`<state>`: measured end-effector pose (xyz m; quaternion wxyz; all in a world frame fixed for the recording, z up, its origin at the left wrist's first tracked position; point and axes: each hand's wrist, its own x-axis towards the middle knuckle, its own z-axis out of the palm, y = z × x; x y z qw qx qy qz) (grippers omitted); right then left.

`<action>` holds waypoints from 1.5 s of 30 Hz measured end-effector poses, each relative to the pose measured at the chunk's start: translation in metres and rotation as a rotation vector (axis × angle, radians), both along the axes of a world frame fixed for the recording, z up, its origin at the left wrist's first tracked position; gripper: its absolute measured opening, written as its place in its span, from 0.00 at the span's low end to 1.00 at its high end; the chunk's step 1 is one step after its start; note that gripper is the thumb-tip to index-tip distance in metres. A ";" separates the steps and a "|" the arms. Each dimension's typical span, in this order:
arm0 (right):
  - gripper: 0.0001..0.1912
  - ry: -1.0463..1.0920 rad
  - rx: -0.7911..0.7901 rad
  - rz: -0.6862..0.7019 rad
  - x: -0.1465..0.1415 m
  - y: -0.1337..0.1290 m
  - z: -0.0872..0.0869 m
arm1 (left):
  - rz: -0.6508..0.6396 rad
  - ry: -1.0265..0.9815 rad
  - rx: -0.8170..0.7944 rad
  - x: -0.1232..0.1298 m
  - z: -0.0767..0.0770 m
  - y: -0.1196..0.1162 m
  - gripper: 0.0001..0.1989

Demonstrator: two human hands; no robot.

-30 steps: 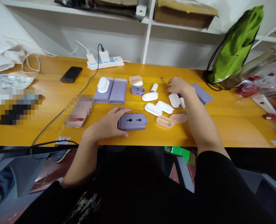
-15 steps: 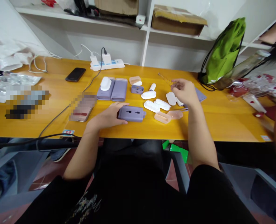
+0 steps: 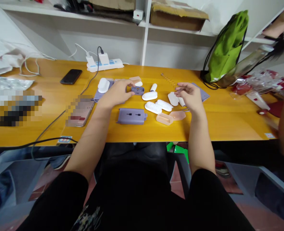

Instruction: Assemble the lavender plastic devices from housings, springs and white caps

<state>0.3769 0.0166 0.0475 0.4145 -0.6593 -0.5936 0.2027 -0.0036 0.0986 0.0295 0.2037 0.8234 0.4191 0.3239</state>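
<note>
My left hand (image 3: 118,93) is over two purple pouch-like cases, one partly showing (image 3: 99,95) with a white oval piece (image 3: 104,85) on top. Its thumb and fingers are apart beside a small purple box (image 3: 138,90) with openings on its upper face. Over the right of the parts, my right hand (image 3: 190,95) has its fingers apart, close to a flat white oval piece (image 3: 172,98). A purple case (image 3: 131,116) with two dark marks lies near the front edge, untouched. White bristled brush heads (image 3: 153,107) and a peach-coloured box with its lid open (image 3: 164,119) lie between.
A clear coil (image 3: 168,79) lies behind my right hand. Leftward are a phone (image 3: 71,76), a second phone (image 3: 81,113) and a power strip (image 3: 105,65) with cables. A green drawstring bag (image 3: 228,48) and a bottle (image 3: 247,67) lean at the right.
My left hand has let go of the purple case at the front and moved up beside the small purple box. My right hand stays in nearly the same place; the view has shifted slightly.
</note>
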 end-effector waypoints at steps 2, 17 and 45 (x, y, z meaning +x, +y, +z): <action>0.32 0.052 0.006 0.002 0.004 0.002 -0.005 | -0.021 0.016 -0.042 0.015 -0.006 0.026 0.13; 0.23 0.448 -0.029 0.140 -0.013 -0.003 -0.010 | -0.059 0.065 -0.086 0.013 -0.004 -0.011 0.07; 0.27 0.451 0.119 0.755 -0.117 -0.017 -0.008 | -0.236 -0.678 -0.287 0.008 -0.031 -0.107 0.45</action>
